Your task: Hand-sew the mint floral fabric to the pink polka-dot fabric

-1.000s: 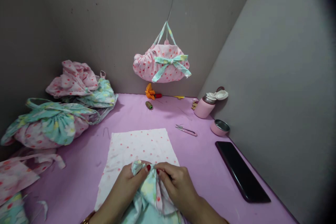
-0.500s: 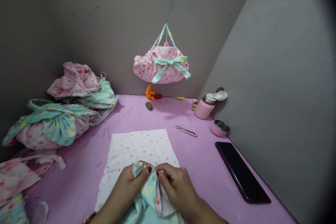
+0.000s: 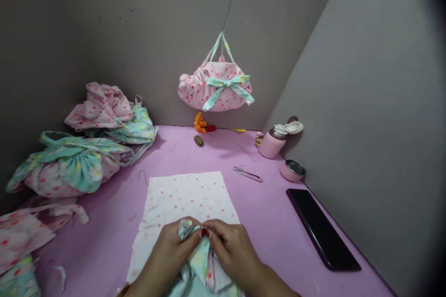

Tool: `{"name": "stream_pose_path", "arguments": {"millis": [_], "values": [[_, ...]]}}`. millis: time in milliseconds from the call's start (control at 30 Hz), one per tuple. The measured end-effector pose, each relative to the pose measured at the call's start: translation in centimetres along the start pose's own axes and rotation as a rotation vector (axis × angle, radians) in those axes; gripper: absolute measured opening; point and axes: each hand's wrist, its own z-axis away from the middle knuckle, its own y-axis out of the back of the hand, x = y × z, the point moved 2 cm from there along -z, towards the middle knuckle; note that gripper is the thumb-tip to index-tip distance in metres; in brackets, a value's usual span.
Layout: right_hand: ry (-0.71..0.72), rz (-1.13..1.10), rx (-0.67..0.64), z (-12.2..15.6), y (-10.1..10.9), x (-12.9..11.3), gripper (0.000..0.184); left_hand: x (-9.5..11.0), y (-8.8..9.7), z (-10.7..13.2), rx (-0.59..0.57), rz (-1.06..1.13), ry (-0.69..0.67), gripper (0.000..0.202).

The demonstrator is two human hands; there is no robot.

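Observation:
My left hand [image 3: 179, 243] pinches a bunched piece of mint and pink printed fabric [image 3: 199, 264] near its upper edge. Thumb to thumb with it, my right hand [image 3: 228, 246] is closed on the same edge, its fingertips pressed together. Whether a needle sits between those fingertips I cannot make out. The fabric hangs down from both hands toward the near edge of the view. Beneath it, a white cloth with red dots [image 3: 188, 195] lies flat on the purple table [image 3: 268, 222].
Thread snips [image 3: 248, 174], a black phone [image 3: 322, 229], a pink flask [image 3: 272, 144] and its cup [image 3: 292, 171] are on the right. A green thread spool [image 3: 198, 141] lies at the back. Sewn fabric bags [image 3: 73, 167] pile up left. A dotted pouch [image 3: 216, 86] hangs above.
My hands have drawn closer together, so the thumbs now meet at the fabric's edge. Both sit slightly lower. The surrounding things show only a slight shift of the view.

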Motion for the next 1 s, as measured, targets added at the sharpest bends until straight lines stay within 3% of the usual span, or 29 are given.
{"name": "stream_pose_path", "arguments": {"millis": [200,533,1000], "values": [[-0.094,-0.12,-0.005,-0.3,0.3,0.3,0.019,-0.4,0.3,-0.1,0.022,-0.026,0.043,0.022],[-0.325,-0.598,-0.131,-0.7,0.1,0.2,0.021,-0.5,0.4,-0.2,-0.025,0.085,0.085,0.024],[-0.44,-1.014,-0.224,-0.7,-0.4,0.8,0.031,0.5,-0.1,0.5,-0.085,0.44,0.204,0.028]]}}
